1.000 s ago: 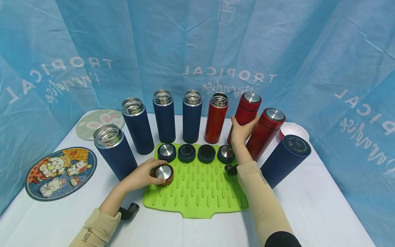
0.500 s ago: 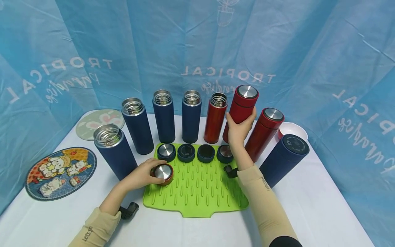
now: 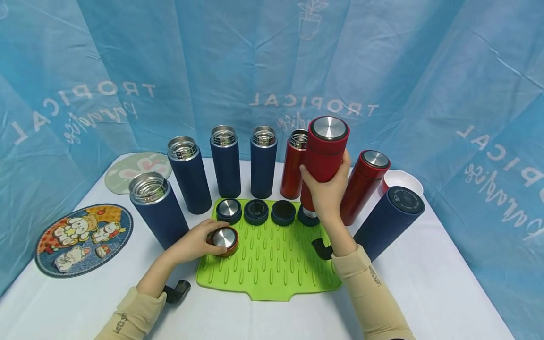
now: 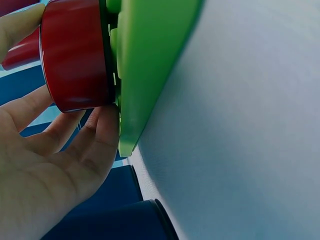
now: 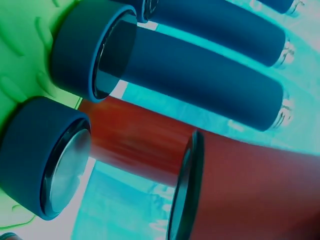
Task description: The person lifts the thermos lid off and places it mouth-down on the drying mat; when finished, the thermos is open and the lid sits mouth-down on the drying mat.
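In the head view my right hand [image 3: 326, 194] grips a red thermos bottle [image 3: 324, 158] with a silver-topped lid, held above the back right of a green ridged mat [image 3: 272, 264]. Its dark-rimmed base end shows in the right wrist view, beside a blue lid [image 5: 42, 155]. My left hand [image 3: 192, 243] holds a red lid [image 3: 225, 238] with a silver top at the mat's left edge. Thumb and fingers are around that red lid [image 4: 77, 55] in the left wrist view. Behind the raised bottle stands an uncapped red bottle [image 3: 292, 170], partly hidden.
Several blue lids [image 3: 256, 212] line the mat's back edge. Uncapped blue bottles [image 3: 226, 165] stand behind and to the left. At right are a capped red bottle [image 3: 363, 189], a blue bottle [image 3: 386, 224] and a white bowl [image 3: 410, 179]. A cartoon placemat [image 3: 85, 241] lies left.
My right hand has lifted the capped red bottle from between the other red bottles and brought it left and nearer, over the mat. The left hand stays on the red lid.
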